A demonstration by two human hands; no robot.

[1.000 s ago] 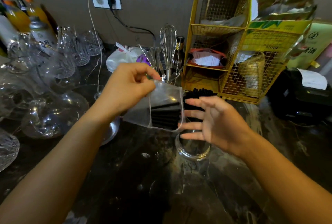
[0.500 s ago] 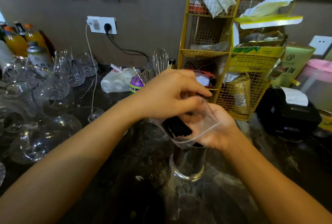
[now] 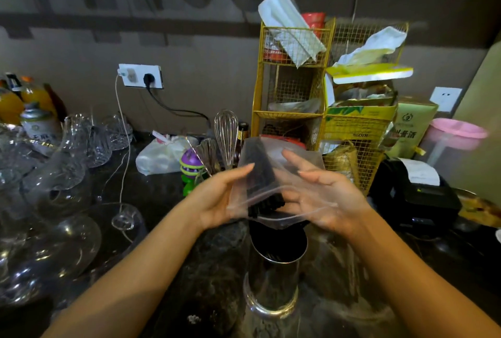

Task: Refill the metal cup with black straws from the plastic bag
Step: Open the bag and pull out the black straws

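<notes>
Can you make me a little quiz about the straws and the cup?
1. True or false: the plastic bag is lying flat on the counter.
2. What stands right below the bag's open mouth? A) the whisk B) the metal cup C) the pink-lidded jug
3. Fill in: the black straws poke out of the bag's ____ end.

Key
1. False: the left hand and the right hand hold it up, one on each side.
2. B. The whisk stands farther back, and the jug is off to the right.
3. Lower, the end nearest the cup.
</notes>
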